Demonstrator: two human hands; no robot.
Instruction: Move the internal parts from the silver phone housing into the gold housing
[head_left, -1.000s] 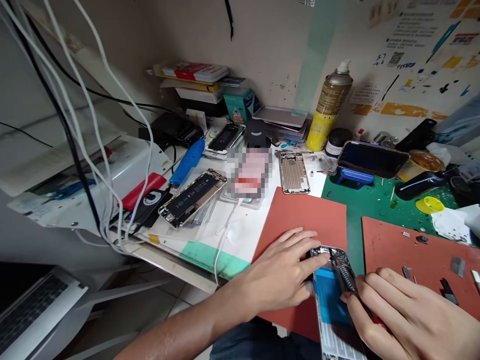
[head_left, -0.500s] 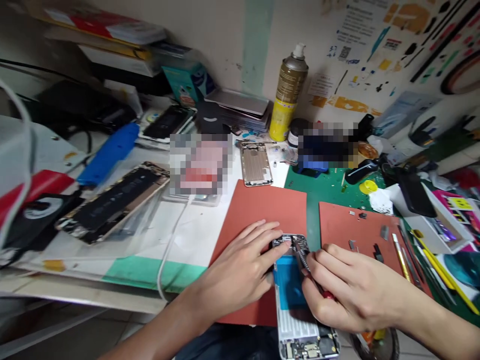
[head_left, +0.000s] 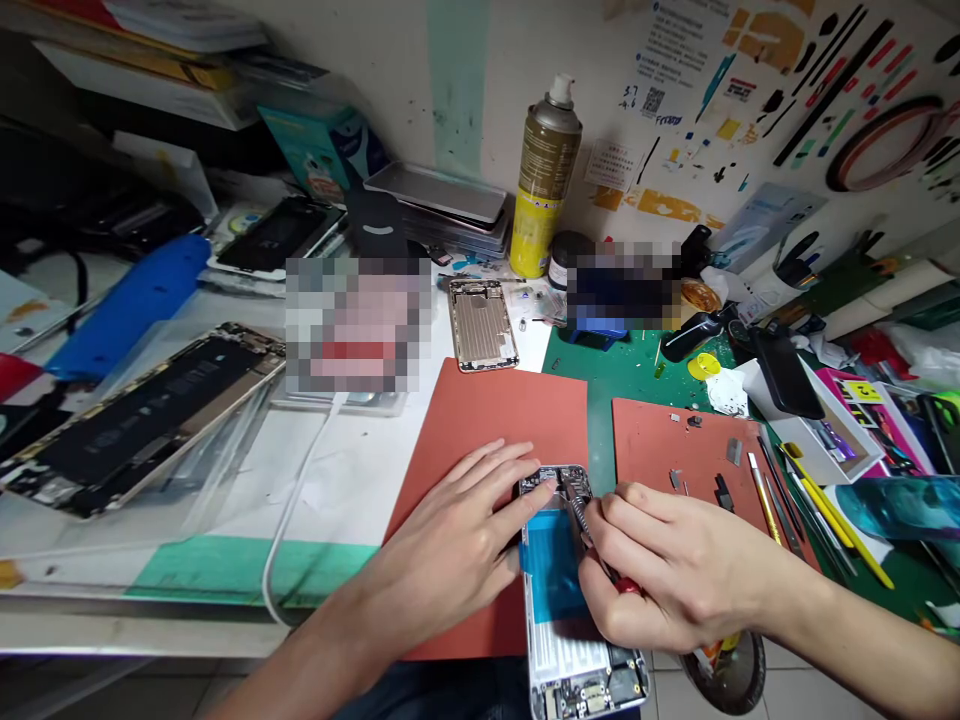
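Observation:
An opened phone housing [head_left: 559,640] lies lengthways in front of me, with blue film [head_left: 551,570] across its middle and small parts bared at both ends. My left hand [head_left: 469,525] steadies its upper left, index fingertip pressed on the top end and thumb by the left edge. In my right hand [head_left: 667,565] is a slim tool [head_left: 576,508] with a ridged metal shaft and a red end, pinched between closed fingers. Its tip touches or hovers just over the phone's top end; which, I cannot tell. Fingers hide most of the tool, so its kind is unclear.
Under the phone lies a red-brown mat [head_left: 510,410]; another mat [head_left: 645,450] holds small parts. Pens and thin tools [head_left: 832,510] lie at right. A bare phone back [head_left: 484,325], a spray can [head_left: 546,180] and an opened phone [head_left: 157,410] stand or lie behind and left.
The whole view has shifted, so things appear farther left. Both hands keep their places on the phone and the tool, with little visible movement.

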